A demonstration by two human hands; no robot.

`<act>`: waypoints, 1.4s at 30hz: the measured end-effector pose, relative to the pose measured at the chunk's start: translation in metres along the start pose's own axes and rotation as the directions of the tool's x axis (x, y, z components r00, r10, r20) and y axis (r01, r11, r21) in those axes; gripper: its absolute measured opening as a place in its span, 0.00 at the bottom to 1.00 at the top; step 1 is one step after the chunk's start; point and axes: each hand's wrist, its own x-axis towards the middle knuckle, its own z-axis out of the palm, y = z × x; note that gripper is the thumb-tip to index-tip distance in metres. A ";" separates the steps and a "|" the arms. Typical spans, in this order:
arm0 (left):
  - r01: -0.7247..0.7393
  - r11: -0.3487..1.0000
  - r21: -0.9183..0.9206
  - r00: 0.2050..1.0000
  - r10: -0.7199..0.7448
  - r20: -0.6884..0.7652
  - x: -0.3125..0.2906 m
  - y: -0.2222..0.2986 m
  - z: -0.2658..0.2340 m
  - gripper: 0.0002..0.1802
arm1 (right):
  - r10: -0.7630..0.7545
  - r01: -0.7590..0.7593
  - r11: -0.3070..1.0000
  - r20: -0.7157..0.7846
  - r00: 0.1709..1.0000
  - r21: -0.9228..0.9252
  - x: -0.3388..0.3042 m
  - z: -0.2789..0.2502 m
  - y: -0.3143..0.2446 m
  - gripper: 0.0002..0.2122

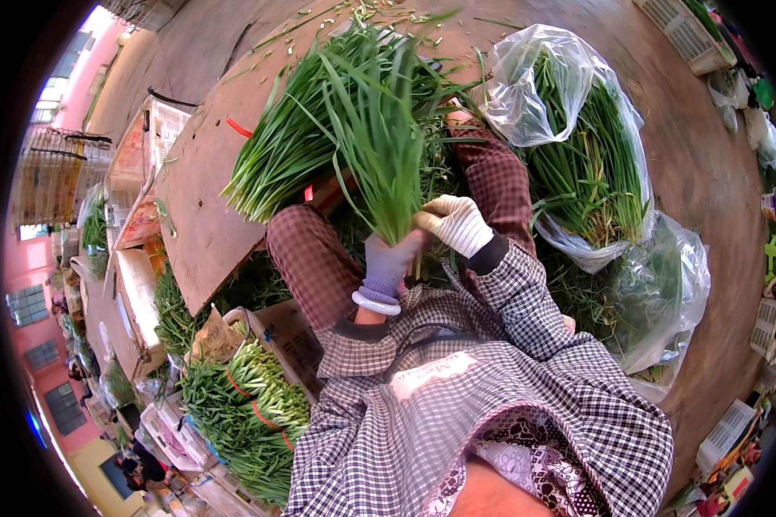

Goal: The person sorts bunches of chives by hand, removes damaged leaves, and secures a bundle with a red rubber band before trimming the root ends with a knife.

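A bunch of garlic chives (375, 146) rises upright from my left hand (390, 267), its long green leaves fanning out and slightly blurred. That hand wears a purple glove, with a white bangle at the wrist, and its fingers wrap round the stem ends. My right hand (459, 222), in a whitish glove, is pinched closed against the right side of the bunch's base; what lies between its fingertips is hidden. Just behind, a large pile of chives (289, 142) lies on a brown board (200, 207), cut ends toward the left. Red ties (239, 128) show beside the pile.
At right, an open clear plastic bag (539, 103) holds more chives, with another crumpled bag (664, 293) nearer me. Bundles with red ties (254, 388) fill a container at lower left. Loose trimmings (578, 293) lie by my legs. White crates (694, 39) line the edges.
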 end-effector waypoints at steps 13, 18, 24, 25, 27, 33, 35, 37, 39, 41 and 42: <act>0.260 0.882 -0.392 0.966 -0.242 0.096 -0.003 0.009 -0.001 0.15 | 0.099 -0.056 0.942 -0.116 0.988 0.330 -0.008 -0.001 0.002 0.11; 0.287 0.889 -0.357 0.957 -0.251 0.144 0.007 -0.004 -0.013 0.16 | 0.080 -0.063 0.809 -0.003 0.997 0.585 -0.022 -0.005 -0.015 0.07; 0.308 0.830 -0.465 0.949 -0.303 0.087 0.011 0.006 -0.008 0.18 | 0.054 0.034 0.933 -0.234 0.971 0.357 -0.032 -0.053 -0.045 0.07; 0.300 0.811 -0.503 0.950 -0.302 0.080 0.011 0.008 -0.007 0.19 | 0.045 0.062 0.944 -0.311 0.949 0.325 -0.030 -0.068 -0.036 0.07; 0.266 0.810 -0.523 0.960 -0.273 0.067 0.010 0.011 -0.009 0.20 | 0.124 0.132 0.844 -0.428 0.895 0.521 -0.032 -0.097 -0.023 0.05; 0.284 0.826 -0.487 0.958 -0.271 0.098 0.008 0.015 -0.004 0.19 | -0.060 0.021 0.909 -0.080 0.995 -0.417 -0.019 -0.094 0.017 0.14; 0.325 0.825 -0.463 0.943 -0.317 0.097 0.010 0.014 -0.005 0.18 | -0.012 -0.003 0.969 -0.058 0.998 -0.249 -0.018 -0.070 0.019 0.14; 0.280 0.865 -0.417 0.958 -0.281 0.062 0.008 0.014 -0.004 0.16 | -0.110 0.095 0.975 -0.064 0.992 -0.200 -0.013 -0.053 0.009 0.13; 0.279 0.892 -0.356 0.955 -0.297 0.006 0.006 0.019 0.002 0.16 | -0.119 0.113 0.985 -0.046 0.992 -0.130 -0.008 -0.041 -0.007 0.13; 0.282 0.890 -0.359 0.955 -0.296 0.017 0.005 0.015 -0.002 0.15 | -0.164 0.164 0.986 -0.022 0.986 -0.029 0.002 -0.030 -0.020 0.13; 0.285 0.888 -0.362 0.955 -0.296 0.025 0.004 0.013 -0.004 0.14 | -0.178 0.178 0.984 -0.006 0.984 -0.011 0.008 -0.027 -0.028 0.13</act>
